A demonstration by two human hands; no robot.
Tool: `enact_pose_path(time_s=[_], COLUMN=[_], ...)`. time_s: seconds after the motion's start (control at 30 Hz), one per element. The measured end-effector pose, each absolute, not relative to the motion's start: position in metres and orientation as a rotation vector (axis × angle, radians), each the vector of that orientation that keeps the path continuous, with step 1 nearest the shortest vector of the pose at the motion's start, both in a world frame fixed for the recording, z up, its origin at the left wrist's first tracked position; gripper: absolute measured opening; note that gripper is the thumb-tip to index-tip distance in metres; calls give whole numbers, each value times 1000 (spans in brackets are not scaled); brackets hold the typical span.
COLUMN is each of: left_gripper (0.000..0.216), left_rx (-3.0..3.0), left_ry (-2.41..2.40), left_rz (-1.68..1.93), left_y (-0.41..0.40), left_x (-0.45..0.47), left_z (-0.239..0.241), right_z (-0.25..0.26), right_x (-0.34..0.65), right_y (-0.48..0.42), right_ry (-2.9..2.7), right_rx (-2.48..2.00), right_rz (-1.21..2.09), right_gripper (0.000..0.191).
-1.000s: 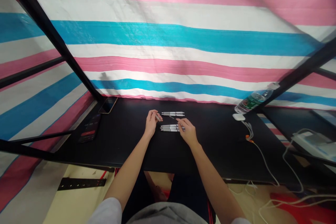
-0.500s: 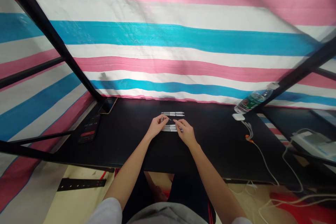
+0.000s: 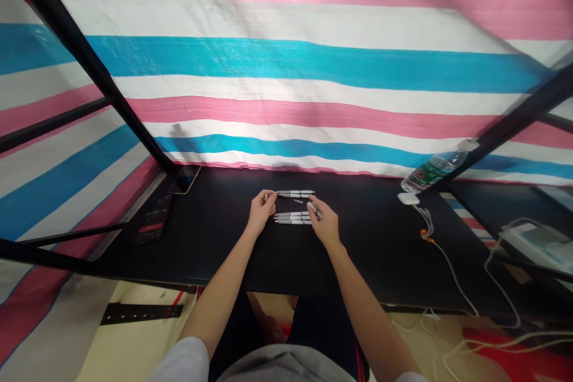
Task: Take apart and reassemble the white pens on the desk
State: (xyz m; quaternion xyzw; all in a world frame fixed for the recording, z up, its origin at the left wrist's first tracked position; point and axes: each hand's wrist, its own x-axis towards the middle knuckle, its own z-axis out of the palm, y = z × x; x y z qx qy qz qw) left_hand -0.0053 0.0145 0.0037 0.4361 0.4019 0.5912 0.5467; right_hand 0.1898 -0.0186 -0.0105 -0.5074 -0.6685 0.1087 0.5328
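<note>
Two white-and-grey pens lie side by side on the black table, with several more pens in a row closer to me. A short thin piece rests between the two groups. By the left end of the far pens, my left hand pinches something small at its fingertips, too small to name. My right hand is closed around a short white-and-grey pen part, partly hidden by the fingers, at the right end of the nearer row.
Two phones, one dark with a lit screen and one with a pale rim, lie at the left. A water bottle leans by the frame post at the right, beside a white charger with cables. Striped sheeting hangs behind.
My hands have moved apart, left hand leftward and right hand rightward. The short thin piece now lies on the table between the pen rows, where the hands were working.
</note>
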Motion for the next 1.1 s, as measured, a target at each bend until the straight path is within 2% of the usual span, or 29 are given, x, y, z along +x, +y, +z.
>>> enact_pose_path(time_s=[0.27,0.47,0.7,1.1], left_gripper=[36,35,34,34], left_rx=[960,960,943,932], left_ry=[1004,1001,992,996], left_rz=[1436,1432,1430,1410], left_y=[17,16,17,15], left_x=[-7,-5,-6,-5], left_z=[3,4,3,5], right_z=[-10,-10,-12,-14], right_x=[199,202,206,205], right_y=[-6,1,2,1], right_ry=[-930,-753,-670,-700], right_rx=[-1088,-924,-838,-865], right_rz=[922,1203,1345,1275], right_gripper=[39,37,42,31])
